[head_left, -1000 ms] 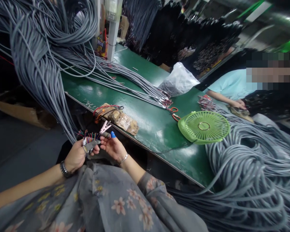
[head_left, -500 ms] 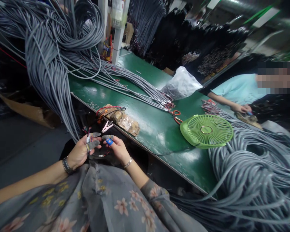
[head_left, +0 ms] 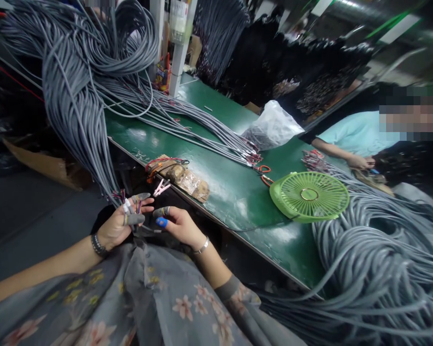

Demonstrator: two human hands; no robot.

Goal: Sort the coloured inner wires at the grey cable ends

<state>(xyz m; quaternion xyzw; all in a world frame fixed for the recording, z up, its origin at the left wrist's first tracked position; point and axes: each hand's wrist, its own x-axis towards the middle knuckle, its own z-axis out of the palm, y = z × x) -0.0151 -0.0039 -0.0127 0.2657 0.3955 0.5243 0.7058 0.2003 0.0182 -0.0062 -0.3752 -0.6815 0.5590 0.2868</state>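
Note:
My left hand [head_left: 113, 227], with grey finger cots, is closed around grey cable ends [head_left: 127, 205] that have white sleeves and thin coloured wires fanning out. To its right, my right hand [head_left: 185, 229] has a blue cot on the thumb and a grey one on the index finger. Those two fingertips are apart, with nothing visible between them. A short grey cable piece [head_left: 152, 231] shows just below the thumb; whether the hand touches it I cannot tell. A thick bundle of grey cables [head_left: 75, 101] hangs over the table edge behind my left hand.
The green table [head_left: 238, 202] bears a taped block [head_left: 187, 180] with a pale clip [head_left: 161, 188] at its edge, orange-handled scissors [head_left: 265, 174], a green fan [head_left: 309, 194] and a plastic bag [head_left: 274, 126]. Coiled cables [head_left: 378, 259] lie right; a co-worker [head_left: 357, 132] sits beyond.
My right hand has drawn slightly right, and its thumb and index finger have parted. In my left hand the cable ends have shifted left, with more white sleeves showing.

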